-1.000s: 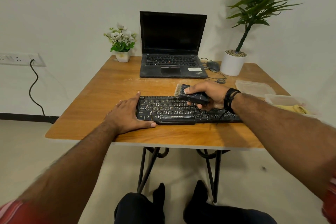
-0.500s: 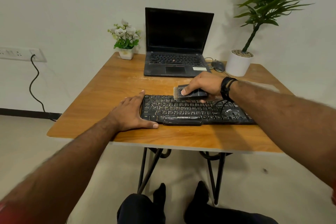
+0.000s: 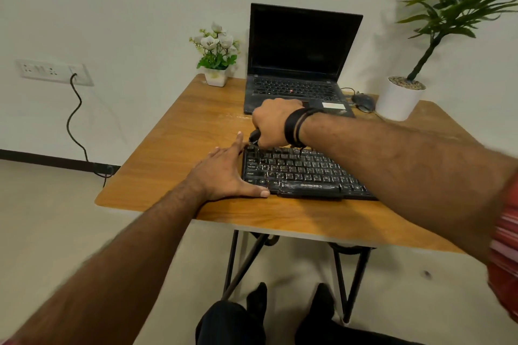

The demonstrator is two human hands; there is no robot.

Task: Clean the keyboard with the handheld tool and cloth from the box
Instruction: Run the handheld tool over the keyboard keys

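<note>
Head view shows a black keyboard lying near the front edge of a wooden table, at about 6 o'clock from the open laptop.

The left hand lies flat, fingers straight and spread, palm on the table and thumb along the keyboard's near left corner. It grips nothing. The placement reads as a brace, keeping the keyboard from sliding under the brushing strokes.

The right hand is curled around a dark handheld tool, knuckles up, over the keyboard's far left corner at roughly 10 o'clock from the keyboard's centre. Only the tool's lower end shows below the fist; its working tip appears to meet the top row of keys, though contact cannot be confirmed. The overhand grip suits downward pressure into the key gaps.

A flower pot stands at 9 o'clock from the laptop; a mouse and a potted plant stand at 3 o'clock.

Neither cloth nor box is in view. Judgement: brushing stage in hand, wiping not yet done.
</note>
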